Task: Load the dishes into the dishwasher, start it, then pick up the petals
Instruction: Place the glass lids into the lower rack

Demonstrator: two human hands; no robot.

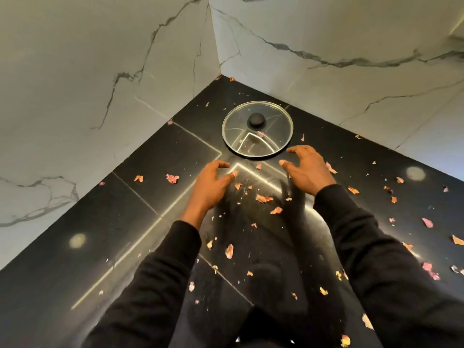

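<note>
Glass lid (257,128) could slip.
Your left hand (212,182) and right hand (307,169) hover half-curled, empty; a loose rim grip drops it.

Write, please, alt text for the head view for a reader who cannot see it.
A person's left hand and right hand reach, fingers half-curled and empty, toward a glass lid with a black knob, lying on a black tiled surface in a corner of white marble walls. Dried pink and orange petals lie scattered all around them.
</note>
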